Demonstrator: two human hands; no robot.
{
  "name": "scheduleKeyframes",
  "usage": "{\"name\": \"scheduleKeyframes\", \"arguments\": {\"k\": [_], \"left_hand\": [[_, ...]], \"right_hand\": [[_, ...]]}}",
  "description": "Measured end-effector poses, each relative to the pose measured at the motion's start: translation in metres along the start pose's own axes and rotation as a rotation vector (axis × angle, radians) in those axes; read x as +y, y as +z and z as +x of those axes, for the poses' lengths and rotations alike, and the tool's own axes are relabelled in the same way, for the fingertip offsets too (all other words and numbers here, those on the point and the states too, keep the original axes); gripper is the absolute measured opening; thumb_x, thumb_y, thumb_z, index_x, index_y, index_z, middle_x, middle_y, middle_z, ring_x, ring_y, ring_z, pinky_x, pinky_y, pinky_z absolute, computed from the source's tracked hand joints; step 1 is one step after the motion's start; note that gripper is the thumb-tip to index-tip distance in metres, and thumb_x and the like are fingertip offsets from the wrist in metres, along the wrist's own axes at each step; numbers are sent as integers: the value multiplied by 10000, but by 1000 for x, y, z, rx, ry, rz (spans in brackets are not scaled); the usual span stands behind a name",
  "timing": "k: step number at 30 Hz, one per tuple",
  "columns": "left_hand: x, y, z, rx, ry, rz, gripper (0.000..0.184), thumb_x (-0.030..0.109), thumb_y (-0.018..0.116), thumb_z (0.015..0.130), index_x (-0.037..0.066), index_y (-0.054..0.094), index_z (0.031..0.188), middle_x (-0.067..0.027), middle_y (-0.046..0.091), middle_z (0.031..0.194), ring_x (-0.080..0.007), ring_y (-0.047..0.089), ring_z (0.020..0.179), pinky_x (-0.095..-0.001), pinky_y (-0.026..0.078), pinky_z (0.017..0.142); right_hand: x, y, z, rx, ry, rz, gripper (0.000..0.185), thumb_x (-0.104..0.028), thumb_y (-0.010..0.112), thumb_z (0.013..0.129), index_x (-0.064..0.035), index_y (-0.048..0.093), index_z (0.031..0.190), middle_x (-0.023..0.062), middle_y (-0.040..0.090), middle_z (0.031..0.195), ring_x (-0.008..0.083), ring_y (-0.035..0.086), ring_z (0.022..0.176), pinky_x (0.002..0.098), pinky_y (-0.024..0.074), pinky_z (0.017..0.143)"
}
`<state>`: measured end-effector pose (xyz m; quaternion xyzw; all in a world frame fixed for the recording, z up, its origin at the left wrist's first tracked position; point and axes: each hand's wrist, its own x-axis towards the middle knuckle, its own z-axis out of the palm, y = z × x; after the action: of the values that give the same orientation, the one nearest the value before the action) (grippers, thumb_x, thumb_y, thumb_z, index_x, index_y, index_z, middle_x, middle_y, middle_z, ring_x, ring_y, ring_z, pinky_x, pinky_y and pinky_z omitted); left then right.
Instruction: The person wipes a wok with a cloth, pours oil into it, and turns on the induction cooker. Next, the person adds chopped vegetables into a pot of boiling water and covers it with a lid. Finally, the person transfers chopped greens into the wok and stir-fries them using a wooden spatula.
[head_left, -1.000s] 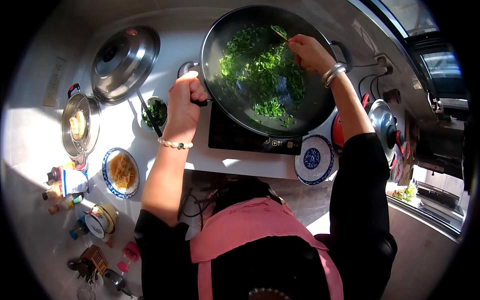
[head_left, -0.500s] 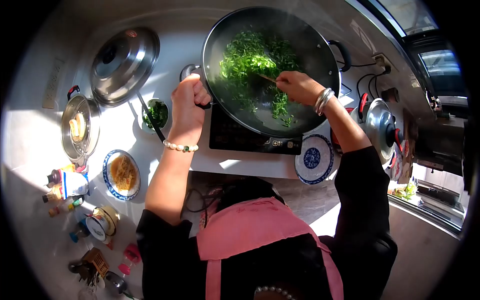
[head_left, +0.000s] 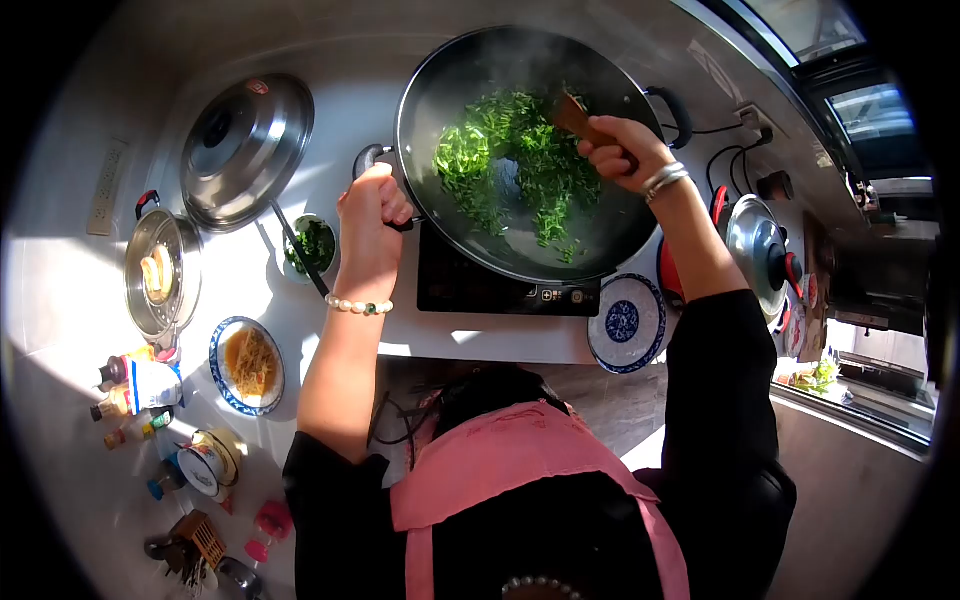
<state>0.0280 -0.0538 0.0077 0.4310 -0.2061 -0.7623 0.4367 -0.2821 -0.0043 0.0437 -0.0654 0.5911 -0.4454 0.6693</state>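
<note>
A large dark wok holds chopped green vegetables, with steam rising over them. My left hand is closed round the wok's left handle. Over the right part of the wok, my right hand grips a wooden spatula. Its blade is tilted up near the far edge of the greens, and I cannot tell whether it touches them. The wok rests over a black induction cooker on the white counter.
Left stand a steel lid, a bowl of chopped greens, a steamer pan with pale food, and a plate of shredded food. Right of the cooker are a blue-and-white plate and a lidded pot. Bottles stand lower left.
My right hand has moved up and right with the spatula, whose blade now shows above the greens. The greens have shifted and a gap shows in their middle. My left hand keeps its hold.
</note>
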Motion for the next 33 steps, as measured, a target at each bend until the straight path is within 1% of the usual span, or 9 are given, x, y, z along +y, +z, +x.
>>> {"name": "scheduleKeyframes", "arguments": {"k": [3, 6, 9, 11, 13, 18, 21, 22, 33], "left_hand": [[-1, -2, 0, 3, 0, -7, 288, 96, 519, 769, 136, 350, 538, 36, 313, 496, -73, 288, 425, -246, 256, 444], [0, 1, -5, -17, 26, 7, 283, 100, 520, 771, 134, 355, 543, 35, 316, 502, -74, 287, 430, -248, 255, 446], [-2, 1, -4, -21, 23, 3, 278, 102, 522, 771, 132, 361, 546, 33, 320, 507, -76, 289, 434, -250, 255, 448], [-1, -1, -3, -10, 10, 7, 277, 106, 523, 771, 133, 363, 547, 33, 321, 510, -77, 291, 435, -250, 255, 449], [-1, -2, -2, -18, 24, 1, 280, 108, 525, 771, 134, 361, 547, 33, 320, 511, -78, 290, 434, -250, 257, 451], [-1, -2, -3, -11, 26, 22, 284, 117, 532, 774, 136, 360, 549, 34, 322, 512, -77, 293, 437, -249, 262, 455], [-2, 0, -1, -9, 14, -1, 269, 125, 534, 781, 133, 372, 566, 34, 332, 521, -75, 296, 442, -246, 264, 458], [-3, -3, 0, -19, 15, -23, 263, 126, 534, 783, 132, 376, 573, 34, 335, 525, -74, 297, 443, -245, 265, 458], [-4, -7, 0, -59, 6, -24, 256, 120, 537, 789, 133, 380, 588, 41, 323, 529, -68, 297, 442, -239, 268, 455]], "right_hand": [[16, 18, -83, -57, 162, -1079, 301, -248, 463, 902, -25, 520, 1096, 132, 554, 698, 111, 480, 490, 234, 378, 403], [61, 24, -61, -178, -296, -1804, 308, -233, 470, 861, 15, 608, 979, 196, 634, 851, 329, 626, 777, 416, 471, 752], [35, -14, 14, 88, -636, -1802, 289, -239, 476, 867, -13, 582, 1012, 179, 611, 725, 313, 592, 595, 385, 467, 569], [-7, 12, -18, 189, -146, -1398, 350, -297, 477, 877, -37, 590, 1081, 100, 607, 699, 191, 562, 567, 317, 458, 512], [-30, 2, -14, 197, -186, -1273, 375, -332, 484, 880, -75, 571, 1138, 44, 559, 655, 92, 469, 524, 230, 395, 454], [-10, -14, 28, 226, -595, -1722, 311, -257, 522, 821, -18, 642, 980, 181, 640, 926, 347, 601, 883, 369, 456, 801], [-10, 0, -52, 158, -194, -1576, 314, -257, 548, 827, -32, 638, 1027, 153, 653, 862, 270, 627, 780, 341, 475, 741], [-11, -1, -77, 142, -201, -1650, 271, -195, 579, 803, -17, 649, 995, 143, 644, 746, 196, 623, 617, 305, 484, 616], [-18, 9, -72, 140, -437, -2170, 263, -168, 549, 754, -123, 660, 988, 132, 648, 847, 288, 627, 772, 386, 492, 696]]}}
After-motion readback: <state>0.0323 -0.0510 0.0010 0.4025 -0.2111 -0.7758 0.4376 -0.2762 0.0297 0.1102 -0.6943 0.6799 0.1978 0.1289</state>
